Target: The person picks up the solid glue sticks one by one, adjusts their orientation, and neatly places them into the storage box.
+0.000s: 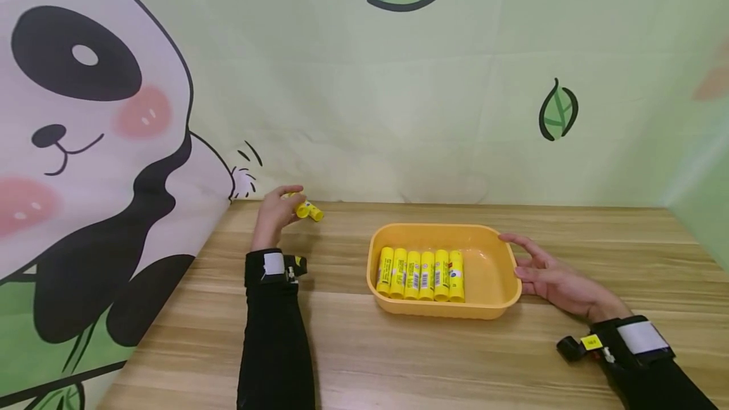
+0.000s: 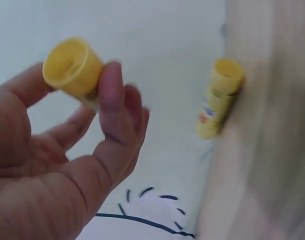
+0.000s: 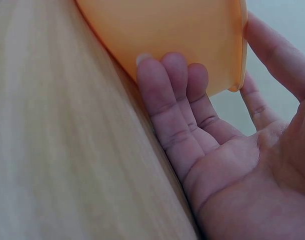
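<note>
Up at the back left of the table, my left hand (image 1: pixel 277 212) pinches a yellow glue stick (image 2: pixel 72 70) between thumb and fingers, its hollow round end showing in the left wrist view. Close beyond it, a second glue stick (image 1: pixel 316 214) lies on the table by the wall. My right hand (image 1: pixel 560 283) is at the right end of an orange plastic basket (image 1: pixel 444 310). Its fingers (image 3: pixel 157 85) rest along the basket's outer wall, with a fingertip at the rim. Inside, several yellow glue sticks (image 1: pixel 424 275) lie side by side in a row, filling the left part.
The wooden table (image 1: pixel 398 359) meets a pale green backdrop (image 1: pixel 342 112) along its back edge. A printed panda (image 1: pixel 85 144) covers the backdrop on the left. Bare basket floor (image 1: pixel 484 271) shows right of the row.
</note>
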`<state>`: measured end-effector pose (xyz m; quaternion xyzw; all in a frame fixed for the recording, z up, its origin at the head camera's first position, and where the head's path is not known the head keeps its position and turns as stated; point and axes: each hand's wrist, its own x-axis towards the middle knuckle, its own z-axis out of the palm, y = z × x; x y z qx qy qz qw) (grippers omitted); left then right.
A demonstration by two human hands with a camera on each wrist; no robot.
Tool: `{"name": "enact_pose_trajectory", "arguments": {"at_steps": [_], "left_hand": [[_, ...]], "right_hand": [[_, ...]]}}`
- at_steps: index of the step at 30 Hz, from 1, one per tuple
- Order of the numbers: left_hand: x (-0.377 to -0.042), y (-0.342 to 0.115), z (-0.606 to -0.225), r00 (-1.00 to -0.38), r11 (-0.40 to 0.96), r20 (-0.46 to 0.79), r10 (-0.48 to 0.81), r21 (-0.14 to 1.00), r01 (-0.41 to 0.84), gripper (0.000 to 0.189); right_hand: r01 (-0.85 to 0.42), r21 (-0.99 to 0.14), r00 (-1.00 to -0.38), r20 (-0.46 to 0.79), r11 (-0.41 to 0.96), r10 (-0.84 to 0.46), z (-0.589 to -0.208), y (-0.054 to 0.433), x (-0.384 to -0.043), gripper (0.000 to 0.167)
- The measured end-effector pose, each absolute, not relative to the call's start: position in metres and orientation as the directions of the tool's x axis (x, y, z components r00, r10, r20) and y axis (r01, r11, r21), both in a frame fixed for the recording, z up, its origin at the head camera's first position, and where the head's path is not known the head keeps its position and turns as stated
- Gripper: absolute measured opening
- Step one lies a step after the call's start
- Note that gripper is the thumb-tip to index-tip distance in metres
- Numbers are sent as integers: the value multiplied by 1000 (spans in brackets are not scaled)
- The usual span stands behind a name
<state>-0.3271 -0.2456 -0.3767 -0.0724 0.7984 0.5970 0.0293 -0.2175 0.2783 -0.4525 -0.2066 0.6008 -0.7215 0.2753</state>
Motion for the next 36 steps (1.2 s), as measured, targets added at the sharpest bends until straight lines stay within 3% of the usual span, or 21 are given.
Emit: {"name": "enact_pose_trajectory", "arguments": {"at_steps": [10,36], "left_hand": [[-319,-238,-360,-980,318,-169,105,939,-128,45],[-309,-183,-340,-937,379,-156,313,925,-27,41]], "right_hand": [[148,-981,-761,-31,-127,-648,-455,279,-218,61],[146,-980,-762,-25,-134,-647,-455,279,-218,61]]}}
